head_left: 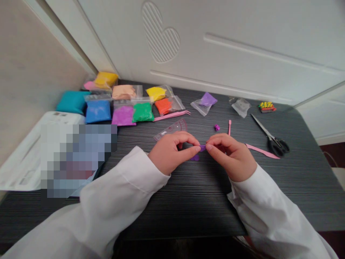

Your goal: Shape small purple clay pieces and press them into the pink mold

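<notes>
Between the fingertips of both hands is a small piece of purple modelling clay (pixel 202 148). My left hand (pixel 176 149) pinches its left end with thumb and forefinger. My right hand (pixel 231 154) pinches the right end the same way. Another flat purple clay piece (pixel 195 157) lies just below the left fingertips. A clear protractor (pixel 174 128) rests behind my left hand, partly covered by it. Beyond my right hand are a small magenta clay lump (pixel 217 127) and a pink modelling tool (pixel 229 126).
Bagged clays stand at the back left, among them a blue pack (pixel 98 110) and a green pack (pixel 143 112). Black-handled scissors (pixel 272 140) and a pink clay knife (pixel 264 151) lie at right. A purple clay bag (pixel 207 100) lies near the wall. White paper (pixel 24 151) covers the left side.
</notes>
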Motion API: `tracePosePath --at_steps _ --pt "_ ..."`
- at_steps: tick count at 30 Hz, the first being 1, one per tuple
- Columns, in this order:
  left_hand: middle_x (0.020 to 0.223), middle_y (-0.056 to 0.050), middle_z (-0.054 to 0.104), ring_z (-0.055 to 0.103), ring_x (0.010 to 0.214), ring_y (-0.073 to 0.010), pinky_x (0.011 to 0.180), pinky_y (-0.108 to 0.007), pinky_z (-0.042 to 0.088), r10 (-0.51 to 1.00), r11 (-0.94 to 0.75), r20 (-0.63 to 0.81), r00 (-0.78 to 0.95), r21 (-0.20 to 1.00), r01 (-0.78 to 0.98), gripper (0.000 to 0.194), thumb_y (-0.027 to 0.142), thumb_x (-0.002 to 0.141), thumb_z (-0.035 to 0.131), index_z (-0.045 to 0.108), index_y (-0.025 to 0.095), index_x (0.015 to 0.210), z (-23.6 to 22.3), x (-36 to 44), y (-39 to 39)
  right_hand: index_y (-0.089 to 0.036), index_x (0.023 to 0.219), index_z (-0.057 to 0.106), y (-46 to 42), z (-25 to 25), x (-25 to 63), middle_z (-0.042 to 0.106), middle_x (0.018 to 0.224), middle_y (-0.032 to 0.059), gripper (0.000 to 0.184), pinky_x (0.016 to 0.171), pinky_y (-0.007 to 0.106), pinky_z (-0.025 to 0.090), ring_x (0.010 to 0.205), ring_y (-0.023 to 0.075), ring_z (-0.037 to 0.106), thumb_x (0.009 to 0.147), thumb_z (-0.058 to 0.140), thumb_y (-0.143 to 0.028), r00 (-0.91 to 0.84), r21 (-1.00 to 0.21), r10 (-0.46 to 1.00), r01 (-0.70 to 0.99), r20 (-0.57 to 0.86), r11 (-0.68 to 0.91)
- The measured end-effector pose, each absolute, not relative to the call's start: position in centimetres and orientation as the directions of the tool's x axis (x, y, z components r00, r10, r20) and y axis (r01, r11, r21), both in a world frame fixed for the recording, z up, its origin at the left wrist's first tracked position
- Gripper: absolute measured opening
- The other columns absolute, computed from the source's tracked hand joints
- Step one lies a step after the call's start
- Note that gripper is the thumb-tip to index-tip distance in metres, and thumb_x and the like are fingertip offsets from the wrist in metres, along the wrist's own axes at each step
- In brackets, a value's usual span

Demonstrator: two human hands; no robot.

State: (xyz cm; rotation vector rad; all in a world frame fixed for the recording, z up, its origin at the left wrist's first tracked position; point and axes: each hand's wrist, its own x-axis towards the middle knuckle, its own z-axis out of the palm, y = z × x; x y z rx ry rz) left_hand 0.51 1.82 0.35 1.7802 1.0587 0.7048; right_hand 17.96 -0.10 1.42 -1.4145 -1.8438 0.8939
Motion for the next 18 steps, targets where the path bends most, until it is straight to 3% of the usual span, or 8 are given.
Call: tracePosePath --at_steps 11,18 --pt "0.08 -0.001 0.058 0.051 0.069 -0.0117 0.063 -0.024 0.039 0.884 -0.152 -0.028 0.467 0.927 0.344 0.02 0.033 0.074 0.05 0.06 0.017 0.082 0.21 0.49 1.67 -0.019 0.075 0.058 -0.19 1.57 17.87 0.056 0.079 0.0013 0.009 0.062 0.027 0.039 0.067 0.0106 0.048 0.071 0.055 -0.026 -0.234 -0.809 0.967 0.545 0.102 0.217" --pt "0.081 -0.001 0.059 0.052 0.072 -0.0126 0.065 -0.024 0.039 0.882 -0.101 -0.054 0.468 0.948 0.3 0.023 0.035 0.076 0.048 0.061 0.017 0.083 0.4 0.43 1.69 -0.018 0.072 0.057 -0.16 1.42 18.13 0.057 0.076 0.0018 0.013 0.064 0.029 0.04 0.072 0.0133 0.051 0.071 0.056 -0.031 -0.177 -0.927 0.984 0.372 -0.014 0.054"
